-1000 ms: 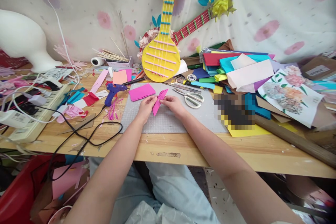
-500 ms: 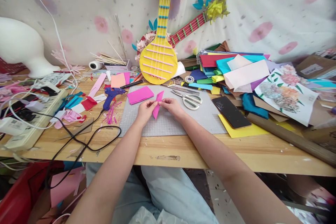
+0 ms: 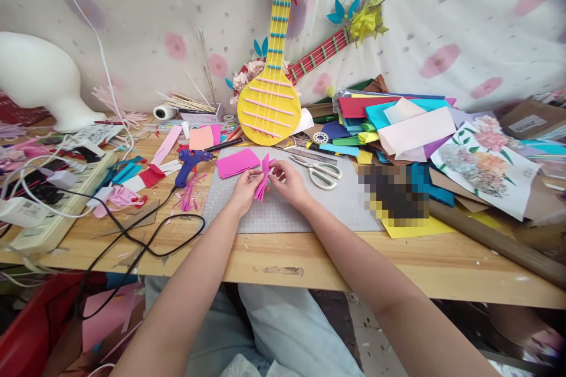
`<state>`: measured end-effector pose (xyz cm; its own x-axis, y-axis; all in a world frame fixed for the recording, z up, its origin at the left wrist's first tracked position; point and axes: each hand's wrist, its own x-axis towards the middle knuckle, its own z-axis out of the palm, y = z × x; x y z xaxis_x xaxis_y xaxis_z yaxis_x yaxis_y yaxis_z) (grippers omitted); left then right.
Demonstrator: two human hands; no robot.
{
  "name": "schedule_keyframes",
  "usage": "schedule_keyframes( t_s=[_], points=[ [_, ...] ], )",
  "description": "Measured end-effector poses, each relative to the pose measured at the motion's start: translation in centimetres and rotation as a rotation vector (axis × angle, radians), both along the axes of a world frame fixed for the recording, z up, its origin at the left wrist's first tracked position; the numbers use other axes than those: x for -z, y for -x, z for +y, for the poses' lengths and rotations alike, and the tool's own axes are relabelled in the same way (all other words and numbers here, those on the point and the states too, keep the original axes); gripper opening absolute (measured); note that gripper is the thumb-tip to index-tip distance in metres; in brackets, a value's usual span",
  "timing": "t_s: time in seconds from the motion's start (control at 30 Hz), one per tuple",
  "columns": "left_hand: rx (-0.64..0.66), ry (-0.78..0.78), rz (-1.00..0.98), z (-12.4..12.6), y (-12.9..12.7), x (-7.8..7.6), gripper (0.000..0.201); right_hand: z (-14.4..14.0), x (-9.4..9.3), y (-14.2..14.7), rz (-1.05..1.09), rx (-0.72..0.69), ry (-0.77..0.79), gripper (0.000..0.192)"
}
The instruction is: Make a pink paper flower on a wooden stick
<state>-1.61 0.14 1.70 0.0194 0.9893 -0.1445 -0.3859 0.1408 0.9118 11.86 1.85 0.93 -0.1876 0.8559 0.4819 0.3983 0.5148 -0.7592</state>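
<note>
On the left, we see the blue glue gun [image 3: 191, 164] just off the cutting mat [image 3: 349, 206], presumably to keep the surface free. Flat magenta sheets [image 3: 237, 163] lie on the mat's upper left. Our left hand [image 3: 246, 191] pinches the folded magenta piece [image 3: 263, 181] above the mat, apparently to steady it. Our right hand [image 3: 289, 184] curls at its right edge; we cannot tell whether it grips. Scissors [image 3: 323, 174] lie beyond, handles rightward, probably for easy pickup.

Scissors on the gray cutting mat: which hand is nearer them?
Right. The right hand is just left of the scissors; the left hand is farther left, holding folded magenta paper.
</note>
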Motion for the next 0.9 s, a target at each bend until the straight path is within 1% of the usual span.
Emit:
schedule_keyframes(
  t_s=[0.17,0.27,0.33,0.53,0.63,0.77,0.9],
  points=[
    [0.033,0.0,-0.001,0.1,-0.1,0.1,0.025,0.3,0.0,0.1,-0.083,0.116,-0.079,0.018],
    [0.066,0.003,-0.001,0.2,-0.2,0.0,0.026,0.4,-0.1,0.0,-0.101,0.166,-0.146,0.027],
    [0.078,0.012,-0.016,0.3,-0.2,0.1,0.026,0.4,-0.1,0.0,-0.102,0.162,-0.164,0.031],
    [0.112,0.059,-0.111,0.7,-0.1,0.1,0.023,0.4,-0.3,-0.2,-0.154,0.138,-0.105,0.016],
    [0.134,0.075,-0.146,0.9,-0.2,0.1,0.02,0.4,-0.5,-0.4,-0.179,0.131,-0.1,0.01],
    [0.147,0.075,-0.121,1.0,-0.5,0.1,0.023,0.7,-0.3,-0.6,-0.192,0.102,-0.111,0.007],
    [0.165,0.047,-0.04,1.1,-0.9,0.5,0.025,0.9,-0.4,-1.1,-0.203,0.047,-0.105,0.009]
  ],
)
